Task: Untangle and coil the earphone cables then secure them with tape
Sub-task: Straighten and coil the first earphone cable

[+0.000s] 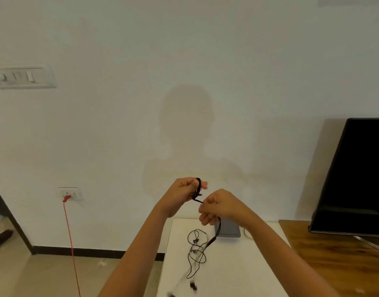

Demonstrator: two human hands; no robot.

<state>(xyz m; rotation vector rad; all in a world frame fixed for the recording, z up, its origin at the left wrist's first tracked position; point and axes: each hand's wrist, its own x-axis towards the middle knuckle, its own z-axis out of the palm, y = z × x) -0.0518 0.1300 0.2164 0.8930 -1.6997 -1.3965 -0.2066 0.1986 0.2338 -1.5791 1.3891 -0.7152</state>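
Earphone cable (198, 188), black: several turns are wound round the fingers of the left hand (182, 195), which is raised above the far edge of the white worktop (237, 279). The fingers of the left hand are curled, with the thumb pressed against the turns. A short taut length runs from these turns to the right hand (219, 207), also held above the far edge of the worktop. The right hand pinches the cable between curled fingers. Below the right hand the cable hangs down to the worktop and lies there in loose tangled loops near its middle. The earbud ends, nearer the front edge, are blurred.

A grey flat object (228, 231) lies at the far edge of the worktop. Right of the worktop, a wooden unit (334, 264) carries a dark screen (355, 174). Left of the worktop, a red cord (71, 232) hangs from a wall socket (74, 192).
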